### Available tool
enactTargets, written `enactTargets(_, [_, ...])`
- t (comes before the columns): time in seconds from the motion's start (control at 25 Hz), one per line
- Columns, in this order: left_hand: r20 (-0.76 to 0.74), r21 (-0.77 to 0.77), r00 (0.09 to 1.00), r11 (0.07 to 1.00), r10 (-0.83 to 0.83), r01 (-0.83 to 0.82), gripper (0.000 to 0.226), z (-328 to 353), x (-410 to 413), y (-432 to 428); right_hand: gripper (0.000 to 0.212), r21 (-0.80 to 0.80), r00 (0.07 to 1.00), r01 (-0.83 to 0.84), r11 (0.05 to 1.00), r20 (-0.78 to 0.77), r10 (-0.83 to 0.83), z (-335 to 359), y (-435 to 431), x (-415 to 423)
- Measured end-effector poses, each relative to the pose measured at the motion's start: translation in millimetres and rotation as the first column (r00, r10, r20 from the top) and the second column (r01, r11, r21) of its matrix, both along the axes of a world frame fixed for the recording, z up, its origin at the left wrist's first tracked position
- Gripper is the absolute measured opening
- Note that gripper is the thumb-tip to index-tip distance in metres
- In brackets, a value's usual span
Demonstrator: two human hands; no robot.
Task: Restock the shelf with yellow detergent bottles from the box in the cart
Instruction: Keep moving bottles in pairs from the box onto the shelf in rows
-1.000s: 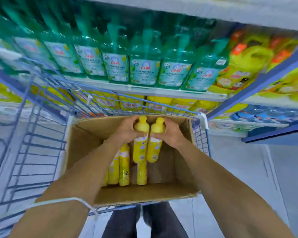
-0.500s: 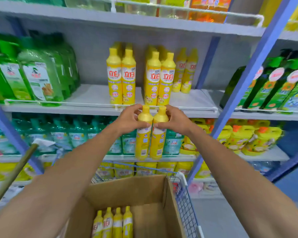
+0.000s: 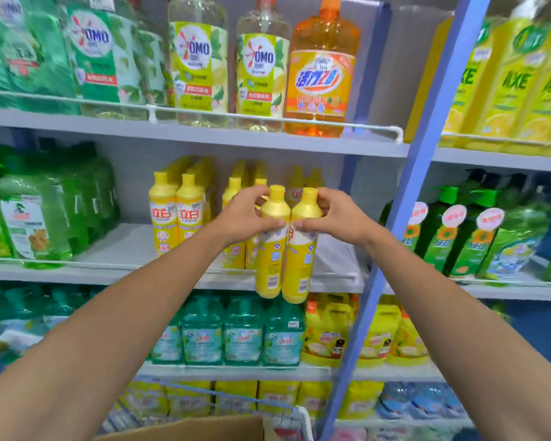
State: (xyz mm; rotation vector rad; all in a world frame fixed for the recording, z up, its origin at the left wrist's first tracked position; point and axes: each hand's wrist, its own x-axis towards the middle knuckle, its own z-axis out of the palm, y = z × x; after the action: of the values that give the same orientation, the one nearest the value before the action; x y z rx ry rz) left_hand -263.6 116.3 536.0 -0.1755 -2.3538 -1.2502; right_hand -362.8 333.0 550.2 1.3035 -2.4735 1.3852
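I hold two yellow detergent bottles side by side, upright, in front of the middle shelf (image 3: 115,246). My left hand (image 3: 244,216) grips the neck of the left bottle (image 3: 269,262). My right hand (image 3: 333,216) grips the neck of the right bottle (image 3: 299,265). Both bottles show their back labels. Behind them on the shelf stand several matching yellow bottles (image 3: 175,214), with bare shelf to the right of them. Only the top edge of the cardboard box (image 3: 204,429) shows at the bottom.
A blue upright post (image 3: 404,198) stands just right of my right hand. Green detergent jugs (image 3: 42,211) fill the shelf's left part. Large OMO bottles (image 3: 201,65) and an orange bottle (image 3: 318,68) sit on the shelf above, teal bottles (image 3: 242,338) below. The cart's wire rim (image 3: 223,396) is low.
I have lifted both bottles out of the box and up to the middle shelf's height. My view has risen with them; the box has dropped almost out of frame.
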Motion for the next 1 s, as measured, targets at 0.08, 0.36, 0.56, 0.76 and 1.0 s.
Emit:
enactTargets(0.08, [-0.017, -0.021, 0.999, 0.999, 0.037, -0.037, 0.042, 9.3, -21.9, 12.5, 0.058, 0.006, 0.999, -0.017, 1.0, -0.038, 0.017, 14.5, 10.1, -28.8])
enactTargets(0.36, [-0.024, 0.019, 0.988, 0.988, 0.15, -0.15, 0.042, 18.8, -90.1, 40.1, 0.043, 0.0, 0.998, -0.05, 0.999, -0.034, 0.049, 22.0, 23.9, -107.1])
enactTargets(0.56, [0.025, 0.065, 0.981, 0.979, 0.194, -0.195, 0.052, -13.5, -120.2, 38.6, 0.059, 0.069, 0.998, -0.062, 0.996, -0.023, 0.063, -6.4, 15.6, -131.6])
enactTargets(0.76, [0.016, 0.182, 0.973, 0.957, 0.228, -0.227, 0.051, -31.3, -124.0, 45.0, 0.056, -0.043, 0.999, 0.01, 0.999, 0.046, -0.008, -34.0, 11.3, -136.2])
enactTargets(1.0, [-0.004, 0.36, 0.99, 0.924, 0.142, -0.131, 0.069, -68.1, -120.8, 53.2, 0.048, -0.449, 0.93, 0.227, 0.864, 0.364, -0.056, -80.5, 11.2, -97.3])
